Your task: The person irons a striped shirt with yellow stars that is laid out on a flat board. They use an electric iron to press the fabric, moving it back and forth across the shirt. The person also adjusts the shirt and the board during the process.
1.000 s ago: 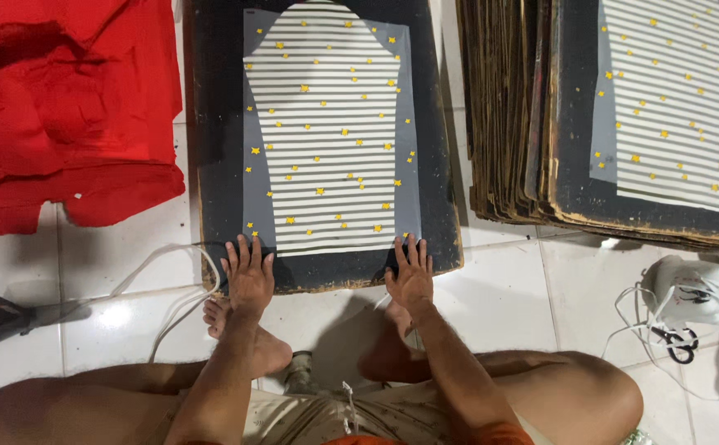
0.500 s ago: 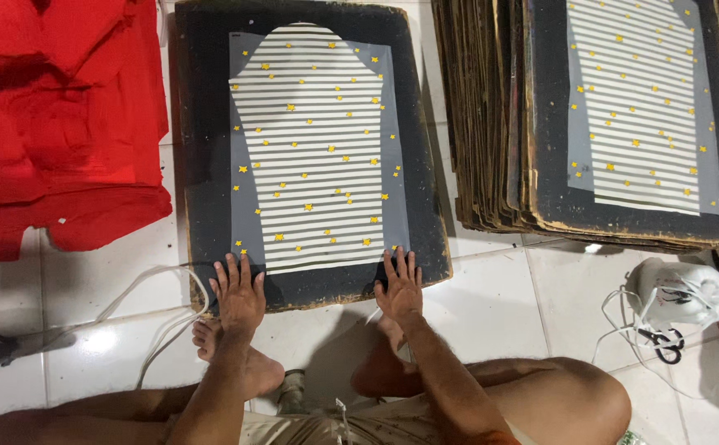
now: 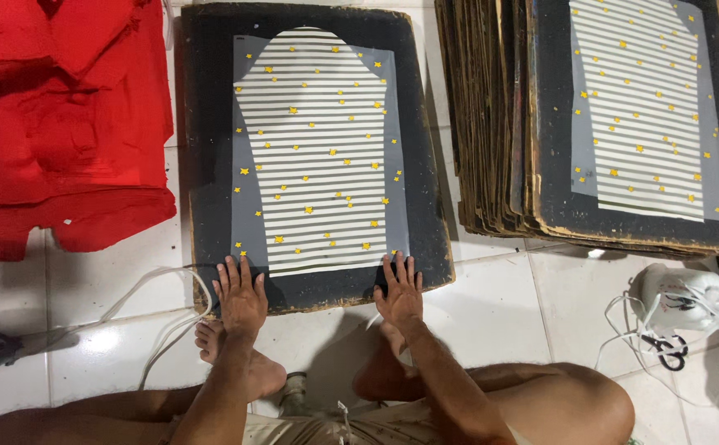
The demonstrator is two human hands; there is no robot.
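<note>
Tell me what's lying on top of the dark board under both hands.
A grey sheet printed with white stripes and yellow stars covers the board. Both hands press its near edge. Anything beneath the sheet is hidden.

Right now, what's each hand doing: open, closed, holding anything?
Left hand: open, flat on the near edge of the dark board, holding nothing.
Right hand: open, flat on the same edge, holding nothing.

Seen from a head-worn camera, the person works bare-armed, with no sleeves, watch, rings or gloves on the left hand (image 3: pixel 241 298) or the right hand (image 3: pixel 401 295). Light khaki shorts (image 3: pixel 351 427) with a pale drawstring at the waist are the only clothing in view. Both legs are uncovered below the shorts, and the one foot (image 3: pixel 232 356) that shows is shoeless.
</note>
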